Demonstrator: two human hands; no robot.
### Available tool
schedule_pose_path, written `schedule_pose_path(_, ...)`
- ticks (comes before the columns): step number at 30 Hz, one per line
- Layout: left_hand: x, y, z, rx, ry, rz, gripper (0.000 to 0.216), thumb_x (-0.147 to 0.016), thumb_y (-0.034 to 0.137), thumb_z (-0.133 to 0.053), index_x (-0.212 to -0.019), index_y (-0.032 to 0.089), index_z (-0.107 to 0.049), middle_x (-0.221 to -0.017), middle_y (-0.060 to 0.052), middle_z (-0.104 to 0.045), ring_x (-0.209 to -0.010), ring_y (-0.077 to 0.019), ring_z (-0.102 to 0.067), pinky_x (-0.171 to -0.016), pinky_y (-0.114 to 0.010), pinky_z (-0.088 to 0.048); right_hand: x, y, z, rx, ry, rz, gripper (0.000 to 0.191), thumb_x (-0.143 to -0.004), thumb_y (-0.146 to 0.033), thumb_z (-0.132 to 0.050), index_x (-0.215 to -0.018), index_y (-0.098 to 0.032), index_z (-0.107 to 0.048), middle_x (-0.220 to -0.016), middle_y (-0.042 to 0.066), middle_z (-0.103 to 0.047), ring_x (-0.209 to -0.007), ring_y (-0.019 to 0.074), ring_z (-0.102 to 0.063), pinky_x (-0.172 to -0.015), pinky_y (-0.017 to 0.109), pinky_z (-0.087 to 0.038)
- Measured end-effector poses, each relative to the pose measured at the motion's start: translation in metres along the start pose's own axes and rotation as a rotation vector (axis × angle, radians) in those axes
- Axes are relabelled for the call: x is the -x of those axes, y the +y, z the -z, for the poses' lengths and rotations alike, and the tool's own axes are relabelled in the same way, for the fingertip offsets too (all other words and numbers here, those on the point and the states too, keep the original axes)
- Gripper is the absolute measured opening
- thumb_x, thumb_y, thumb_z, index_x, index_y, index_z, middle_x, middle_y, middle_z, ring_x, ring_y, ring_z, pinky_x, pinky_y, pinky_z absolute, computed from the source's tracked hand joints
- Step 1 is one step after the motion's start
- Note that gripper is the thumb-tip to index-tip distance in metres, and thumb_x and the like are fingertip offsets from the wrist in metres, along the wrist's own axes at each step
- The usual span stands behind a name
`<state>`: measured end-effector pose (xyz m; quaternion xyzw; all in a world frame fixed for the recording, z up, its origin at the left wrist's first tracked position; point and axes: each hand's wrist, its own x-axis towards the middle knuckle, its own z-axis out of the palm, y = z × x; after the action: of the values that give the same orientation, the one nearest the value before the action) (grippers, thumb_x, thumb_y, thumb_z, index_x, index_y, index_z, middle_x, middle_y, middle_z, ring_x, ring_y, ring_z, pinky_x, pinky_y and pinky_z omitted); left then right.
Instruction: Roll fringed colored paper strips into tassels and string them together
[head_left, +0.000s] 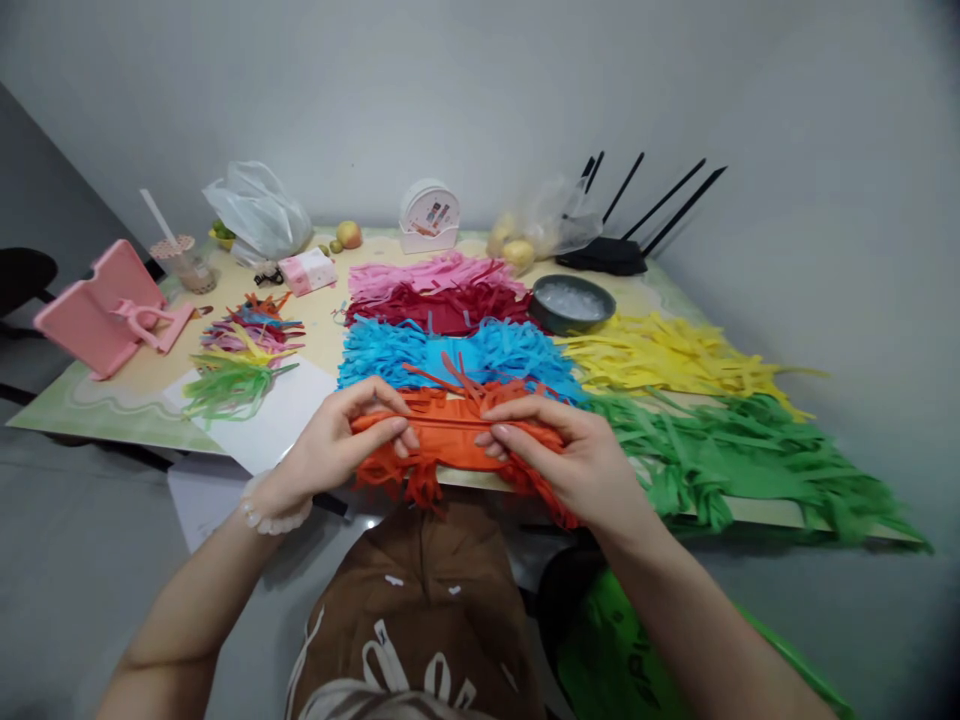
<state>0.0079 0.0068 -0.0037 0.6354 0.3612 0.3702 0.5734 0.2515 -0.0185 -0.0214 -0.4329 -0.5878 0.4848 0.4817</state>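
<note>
Both of my hands grip a folded strip of orange fringed paper (450,445) just above the table's near edge. My left hand (341,440) pinches its left end, thumb and fingers pressed on the fold. My right hand (559,450) holds the right part, fingers closed along the top. Orange fringes hang below and stick up behind the fold. Just beyond it lies blue fringed paper (450,355), then dark red (442,305) and pink (435,272) fringed sheets.
Yellow fringed paper (675,360) and green fringed paper (742,450) lie at the right. A dark bowl (571,303), a router (607,255), plastic bags, fruit, a pink stand (112,310), a drink cup and mixed paper scraps (240,350) occupy the table (135,385).
</note>
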Motion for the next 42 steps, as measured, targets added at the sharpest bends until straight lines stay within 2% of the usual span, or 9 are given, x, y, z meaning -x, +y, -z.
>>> schedule_pose_path(5, -0.002, -0.007, 0.001, 0.173, 0.058, 0.048, 0.02, -0.082, 0.028, -0.073, -0.095, 0.012, -0.076, -0.079, -0.008, -0.076, -0.065, -0.0139, -0.068, -0.069, -0.026, -0.055, -0.003, 0.009, 0.005, -0.024, -0.017, 0.01, 0.018, -0.085, -0.033, -0.071, -0.098, -0.022, -0.08, -0.082, 0.006, -0.078, -0.073, 0.018, -0.074, -0.072, 0.03, -0.062)
schedule_pose_path(13, -0.006, -0.02, -0.004, 0.28, 0.083, -0.006, 0.011, -0.078, 0.016, -0.068, -0.079, 0.015, -0.079, -0.072, -0.006, -0.075, -0.062, -0.0131, -0.067, -0.066, -0.024, -0.055, -0.01, 0.009, 0.0, -0.187, 0.011, 0.007, 0.009, -0.074, -0.029, -0.079, -0.074, -0.02, -0.078, -0.068, 0.005, -0.075, -0.061, 0.0157, -0.071, -0.058, 0.024, -0.059)
schedule_pose_path(17, 0.0, -0.015, 0.006, -0.039, -0.009, -0.162, 0.018, -0.08, 0.013, -0.062, -0.083, 0.018, -0.079, -0.076, -0.006, -0.076, -0.071, -0.0162, -0.07, -0.07, -0.026, -0.056, -0.008, 0.009, 0.0, -0.172, 0.028, 0.046, 0.006, -0.076, -0.022, -0.071, -0.074, -0.02, -0.076, -0.067, 0.003, -0.074, -0.058, 0.0152, -0.07, -0.056, 0.024, -0.058)
schedule_pose_path(20, 0.004, 0.006, 0.017, -0.387, -0.203, -0.251, 0.017, -0.083, 0.015, -0.062, -0.085, 0.019, -0.079, -0.104, -0.012, -0.076, -0.098, -0.0235, -0.07, -0.091, -0.034, -0.053, -0.006, 0.0, 0.003, 0.083, -0.049, 0.221, 0.017, -0.077, -0.012, -0.062, -0.074, -0.022, -0.075, -0.072, 0.003, -0.076, -0.063, 0.0164, -0.072, -0.06, 0.025, -0.058)
schedule_pose_path(23, 0.002, 0.025, 0.018, -0.531, -0.224, -0.286, 0.013, -0.087, 0.02, -0.062, -0.085, 0.019, -0.076, -0.124, -0.012, -0.07, -0.121, -0.0268, -0.06, -0.107, -0.04, -0.043, -0.006, -0.013, 0.005, 0.299, -0.151, 0.435, 0.026, -0.077, -0.006, -0.056, -0.077, -0.023, -0.075, -0.075, 0.002, -0.076, -0.068, 0.0165, -0.072, -0.065, 0.026, -0.057)
schedule_pose_path(31, -0.015, 0.024, -0.004, -0.524, -0.375, -0.122, 0.015, -0.09, 0.024, -0.062, -0.091, 0.016, -0.075, -0.088, -0.005, -0.077, -0.078, -0.0152, -0.069, -0.073, -0.021, -0.049, -0.002, -0.017, 0.002, 0.424, -0.318, 0.66, 0.031, -0.082, -0.003, -0.052, -0.094, -0.024, -0.072, -0.084, 0.003, -0.076, -0.076, 0.0156, -0.071, -0.071, 0.026, -0.056)
schedule_pose_path(34, -0.014, 0.017, 0.0, -0.664, -0.305, -0.208, 0.017, -0.092, 0.025, -0.059, -0.09, 0.016, -0.073, -0.085, -0.005, -0.075, -0.078, -0.0157, -0.066, -0.075, -0.024, -0.048, -0.002, -0.021, 0.009, 0.466, -0.352, 0.569, 0.029, -0.083, -0.007, -0.054, -0.097, -0.024, -0.073, -0.088, 0.004, -0.077, -0.08, 0.0168, -0.072, -0.074, 0.027, -0.056)
schedule_pose_path(39, -0.012, 0.002, 0.001, -1.087, -0.133, -0.55, 0.021, -0.097, 0.021, -0.049, -0.097, 0.022, -0.07, -0.086, -0.006, -0.073, -0.09, -0.0195, -0.064, -0.105, -0.044, -0.037, -0.017, -0.03, 0.014, 0.35, -0.392, 0.093, 0.038, -0.086, -0.032, -0.067, -0.123, -0.023, -0.067, -0.114, 0.008, -0.074, -0.102, 0.0233, -0.071, -0.086, 0.032, -0.057)
schedule_pose_path(42, -0.012, -0.004, 0.0, -1.236, -0.059, -0.838, 0.022, -0.097, 0.019, -0.049, -0.103, 0.024, -0.069, -0.094, -0.004, -0.076, -0.096, -0.0191, -0.065, -0.111, -0.047, -0.031, -0.028, -0.02, 0.001, 0.073, -0.498, -0.091, 0.028, -0.089, -0.043, -0.063, -0.098, -0.018, -0.073, -0.092, 0.007, -0.078, -0.087, 0.0205, -0.073, -0.078, 0.031, -0.059)
